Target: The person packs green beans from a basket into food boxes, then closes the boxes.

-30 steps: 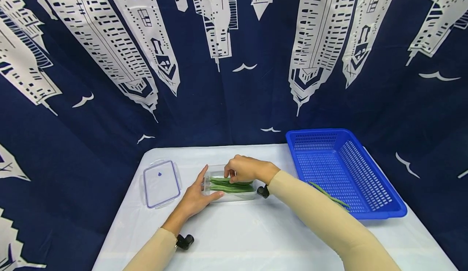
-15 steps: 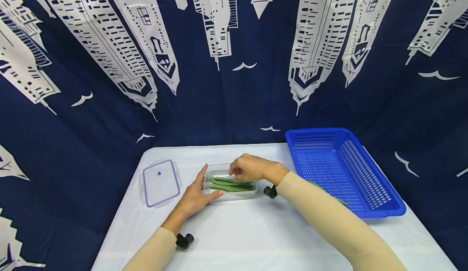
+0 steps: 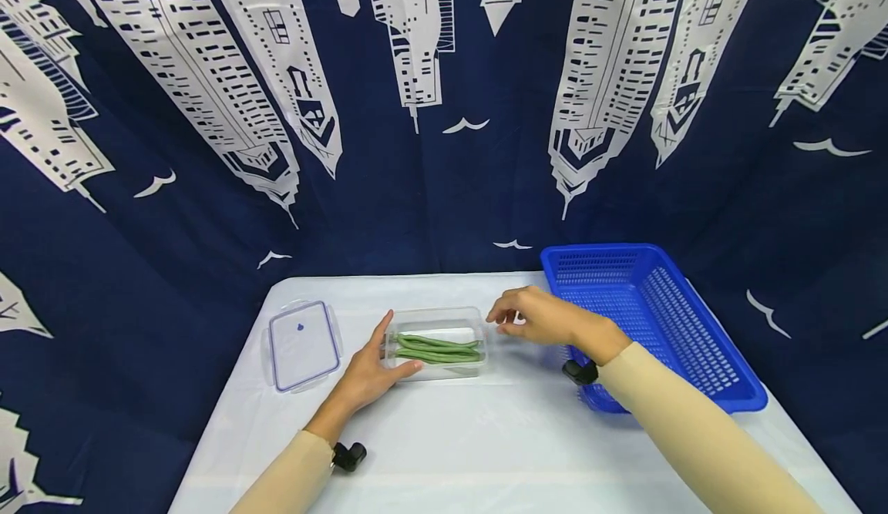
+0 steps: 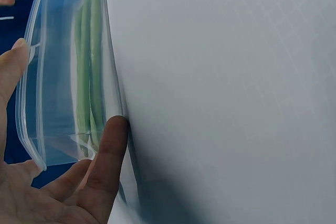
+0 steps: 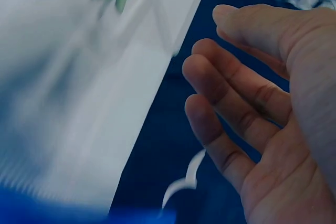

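Note:
My left hand holds the left end of a clear plastic food container, thumb along its front and a finger at the back. Several green beans lie lengthwise inside, mostly toward the front wall. The left wrist view shows the same beans through the container's wall. Just right of the container, above the table, is my right hand. Its fingers are loosely bent, and the right wrist view shows nothing in the hand.
A blue perforated basket stands on the right, partly hidden behind the right forearm. The container's lid, clear with a blue seal, lies flat on the left of the white table. A navy printed cloth hangs behind.
My right hand has come out of the container and moved right toward the basket, leaving the beans inside. The beans seen in the basket earlier are now hidden by the arm. The left hand stays.

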`<act>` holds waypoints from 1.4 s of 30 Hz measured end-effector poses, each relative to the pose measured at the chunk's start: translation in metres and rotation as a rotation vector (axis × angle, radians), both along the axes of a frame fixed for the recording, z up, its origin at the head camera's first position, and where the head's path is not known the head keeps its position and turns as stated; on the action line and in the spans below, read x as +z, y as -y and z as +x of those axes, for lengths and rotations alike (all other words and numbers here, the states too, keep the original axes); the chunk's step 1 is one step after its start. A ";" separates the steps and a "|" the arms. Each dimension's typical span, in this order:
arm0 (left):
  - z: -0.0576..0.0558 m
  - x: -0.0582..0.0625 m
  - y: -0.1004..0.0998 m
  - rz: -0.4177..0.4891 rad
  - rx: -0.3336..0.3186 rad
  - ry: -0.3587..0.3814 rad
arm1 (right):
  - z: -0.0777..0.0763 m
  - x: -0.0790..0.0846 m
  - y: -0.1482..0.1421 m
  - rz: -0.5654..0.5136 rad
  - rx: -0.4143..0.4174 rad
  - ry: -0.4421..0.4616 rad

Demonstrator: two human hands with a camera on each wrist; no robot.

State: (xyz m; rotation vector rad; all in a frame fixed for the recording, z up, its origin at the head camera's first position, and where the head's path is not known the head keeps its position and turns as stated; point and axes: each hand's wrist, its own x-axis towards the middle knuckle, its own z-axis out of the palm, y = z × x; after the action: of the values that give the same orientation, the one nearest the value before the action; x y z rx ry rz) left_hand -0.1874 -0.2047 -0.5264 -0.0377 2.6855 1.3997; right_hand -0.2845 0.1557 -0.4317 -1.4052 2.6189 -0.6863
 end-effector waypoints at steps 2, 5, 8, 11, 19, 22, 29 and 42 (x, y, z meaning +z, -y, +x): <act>-0.001 -0.001 0.000 -0.002 0.000 0.001 | 0.003 0.000 -0.018 -0.011 -0.040 -0.007; -0.001 0.000 0.000 -0.009 0.003 -0.001 | 0.007 0.004 -0.045 -0.021 -0.109 0.013; -0.001 -0.001 -0.001 -0.004 0.003 0.000 | 0.010 0.007 -0.071 -0.024 -0.177 0.026; -0.001 -0.002 -0.001 0.003 0.003 0.005 | 0.012 0.007 -0.095 -0.014 -0.238 0.038; -0.002 0.000 0.000 0.011 0.008 -0.006 | 0.004 -0.007 -0.138 0.079 -0.277 0.156; -0.002 0.000 -0.001 0.020 0.010 -0.001 | 0.000 -0.016 -0.146 0.124 -0.276 0.254; -0.003 -0.002 -0.002 0.020 0.007 0.003 | -0.008 -0.041 -0.154 0.185 -0.299 0.383; -0.002 -0.004 -0.001 0.020 0.018 0.001 | -0.014 -0.062 -0.150 0.194 -0.301 0.384</act>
State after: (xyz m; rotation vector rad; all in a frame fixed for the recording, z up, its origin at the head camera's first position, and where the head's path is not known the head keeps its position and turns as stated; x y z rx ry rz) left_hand -0.1896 -0.2040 -0.5303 -0.0605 2.6767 1.4305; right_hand -0.2984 0.3062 -0.4933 -0.7470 2.5194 -0.6334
